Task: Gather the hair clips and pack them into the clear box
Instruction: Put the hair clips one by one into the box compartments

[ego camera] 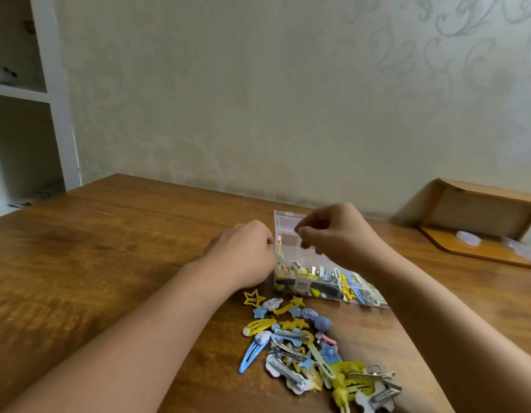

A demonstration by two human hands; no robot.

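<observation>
On the wooden table (115,263), seen from our head camera, the clear box (320,281) stands right of centre with its lid (288,231) raised at the far end. Our left hand (243,251) rests against the box's left wall, fingers curled; its fingertips are hidden behind the knuckles, so we cannot tell whether they pinch anything. Our right hand (332,234) hovers over the open box with fingers curled toward the lid edge; whether it grips the lid or a small clip is too blurred to make out. Inside the box lie mixed clips, hard to separate through the plastic. Nearer to us, just beside the box, a loose pile of hair clips (306,344) spreads out, yellow stars, blue snap clips and silver ones, the nearest cut off by our right forearm. Far right sits a wooden tray (478,245), partly cropped.
</observation>
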